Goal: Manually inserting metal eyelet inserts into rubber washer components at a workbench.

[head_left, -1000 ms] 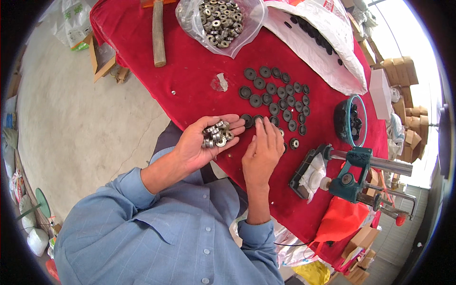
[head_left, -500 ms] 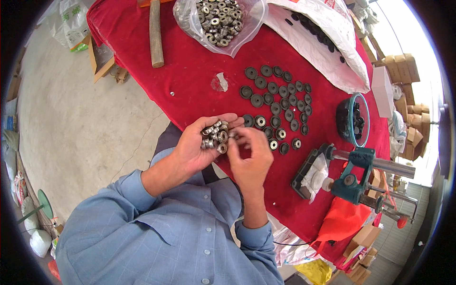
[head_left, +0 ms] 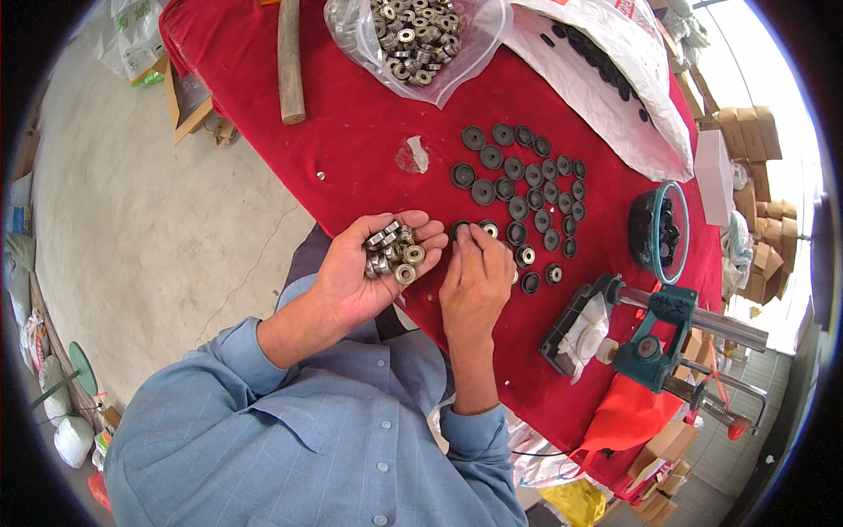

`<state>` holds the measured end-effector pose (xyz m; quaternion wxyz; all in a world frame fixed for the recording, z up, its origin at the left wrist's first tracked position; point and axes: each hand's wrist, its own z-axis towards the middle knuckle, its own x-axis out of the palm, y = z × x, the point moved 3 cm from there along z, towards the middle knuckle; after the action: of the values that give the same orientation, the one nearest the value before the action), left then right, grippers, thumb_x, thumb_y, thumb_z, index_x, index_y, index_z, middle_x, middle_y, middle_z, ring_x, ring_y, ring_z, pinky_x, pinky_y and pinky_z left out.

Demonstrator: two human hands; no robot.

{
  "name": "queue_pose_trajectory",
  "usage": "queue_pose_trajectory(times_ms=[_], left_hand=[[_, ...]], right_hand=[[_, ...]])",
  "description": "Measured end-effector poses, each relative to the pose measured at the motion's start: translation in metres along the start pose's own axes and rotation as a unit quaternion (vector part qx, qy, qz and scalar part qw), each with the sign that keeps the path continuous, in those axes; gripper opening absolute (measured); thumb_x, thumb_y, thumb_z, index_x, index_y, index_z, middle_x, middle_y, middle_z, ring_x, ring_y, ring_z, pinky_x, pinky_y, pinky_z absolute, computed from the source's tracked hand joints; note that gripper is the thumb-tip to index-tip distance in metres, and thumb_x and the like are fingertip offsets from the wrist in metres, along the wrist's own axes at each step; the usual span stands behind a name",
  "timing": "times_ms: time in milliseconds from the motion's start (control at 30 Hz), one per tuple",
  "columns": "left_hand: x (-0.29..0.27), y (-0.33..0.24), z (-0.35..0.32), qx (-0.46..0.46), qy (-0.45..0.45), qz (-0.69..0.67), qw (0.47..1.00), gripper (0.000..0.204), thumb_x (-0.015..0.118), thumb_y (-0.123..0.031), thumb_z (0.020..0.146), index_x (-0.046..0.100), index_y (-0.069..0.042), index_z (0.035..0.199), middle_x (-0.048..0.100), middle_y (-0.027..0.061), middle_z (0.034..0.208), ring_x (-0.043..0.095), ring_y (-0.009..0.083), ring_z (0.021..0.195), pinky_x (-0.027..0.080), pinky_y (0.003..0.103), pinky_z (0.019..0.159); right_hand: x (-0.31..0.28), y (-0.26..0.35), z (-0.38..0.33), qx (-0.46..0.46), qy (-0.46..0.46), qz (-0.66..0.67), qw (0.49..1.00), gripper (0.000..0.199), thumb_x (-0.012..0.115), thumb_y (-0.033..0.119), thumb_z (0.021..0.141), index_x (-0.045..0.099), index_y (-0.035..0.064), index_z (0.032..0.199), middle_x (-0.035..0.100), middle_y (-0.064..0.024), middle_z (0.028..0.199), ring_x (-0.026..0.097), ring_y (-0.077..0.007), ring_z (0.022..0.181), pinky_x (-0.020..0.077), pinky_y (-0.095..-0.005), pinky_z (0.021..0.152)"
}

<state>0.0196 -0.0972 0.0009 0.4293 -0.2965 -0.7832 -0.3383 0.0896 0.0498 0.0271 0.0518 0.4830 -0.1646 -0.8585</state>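
Observation:
My left hand (head_left: 338,285) is palm up with its fingers curled, cupping a small pile of metal ball bearings (head_left: 404,273). My right hand (head_left: 477,285) reaches over the red cloth, thumb and fingers pinched together at a black round disc at the near left of a group. A bearing seems to be in that pinch, mostly hidden by the fingertips. Beyond the hand, several black plastic discs (head_left: 519,208) lie in loose rows. A few near ones have a bearing seated in the middle, such as the disc with a bearing (head_left: 553,274) right of my hand.
A clear plastic bag (head_left: 479,53) of bearings and a wooden handle (head_left: 291,70) lie at the far side. Black parts spill from a white sack (head_left: 645,145). To the right stand a teal-rimmed tub (head_left: 644,241) of black pieces and a green hand press (head_left: 654,347).
My right hand has moved away from the bearings in my left palm, right and slightly up, to a black disc. The left hand still cups its bearings. The view has shifted slightly.

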Motion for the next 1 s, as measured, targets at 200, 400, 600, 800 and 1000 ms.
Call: queue_pose_trajectory(times_ms=[200,400,600,800,1000], left_hand=[[0.000,0.001,0.002,0.011,0.014,0.033,0.999,0.040,0.048,-0.021,0.109,0.061,0.010,0.130,0.065,0.0281,0.135,0.063,0.0408,0.129,0.054,0.054,0.113],[0.001,0.005,0.003,0.032,0.009,0.066,0.997,0.041,0.048,-0.022,0.108,0.060,0.009,0.131,0.063,0.0282,0.138,0.062,0.0403,0.131,0.053,0.052,0.114],[-0.006,0.004,0.007,0.086,0.037,0.115,0.989,0.039,0.046,-0.020,0.107,0.061,0.008,0.129,0.061,0.0285,0.141,0.056,0.0409,0.138,0.045,0.053,0.120],[-0.005,0.005,0.008,0.074,0.061,0.084,0.992,0.039,0.048,-0.020,0.107,0.061,0.009,0.129,0.064,0.0279,0.137,0.060,0.0402,0.133,0.047,0.051,0.119],[-0.005,0.003,0.005,0.067,0.029,0.086,0.994,0.039,0.049,-0.019,0.108,0.059,0.009,0.132,0.062,0.0280,0.141,0.060,0.0402,0.134,0.051,0.051,0.116]], right_hand=[[-0.008,0.012,-0.009,0.011,0.051,-0.084,0.995,0.043,0.067,0.008,0.091,0.070,0.0040,0.134,0.066,-0.0096,0.135,0.061,-0.0294,0.118,0.0469,-0.0449,0.099],[-0.029,0.030,-0.012,0.112,0.009,0.190,0.975,0.033,0.074,0.001,0.092,0.070,0.0025,0.125,0.067,-0.0152,0.123,0.069,-0.0300,0.099,0.0574,-0.0398,0.085],[-0.019,0.049,-0.015,0.075,0.029,0.222,0.972,0.032,0.080,0.004,0.088,0.069,0.0031,0.118,0.065,-0.0156,0.110,0.071,-0.0328,0.090,0.0601,-0.0416,0.076],[-0.028,0.042,-0.005,0.132,0.083,0.291,0.944,0.027,0.079,0.001,0.085,0.068,0.0031,0.109,0.067,-0.0125,0.104,0.070,-0.0270,0.084,0.0586,-0.0377,0.072],[-0.026,-0.009,0.052,0.070,-0.021,0.120,0.990,0.025,0.078,-0.002,0.085,0.068,0.0032,0.107,0.067,-0.0126,0.099,0.069,-0.0248,0.078,0.0561,-0.0379,0.067]])
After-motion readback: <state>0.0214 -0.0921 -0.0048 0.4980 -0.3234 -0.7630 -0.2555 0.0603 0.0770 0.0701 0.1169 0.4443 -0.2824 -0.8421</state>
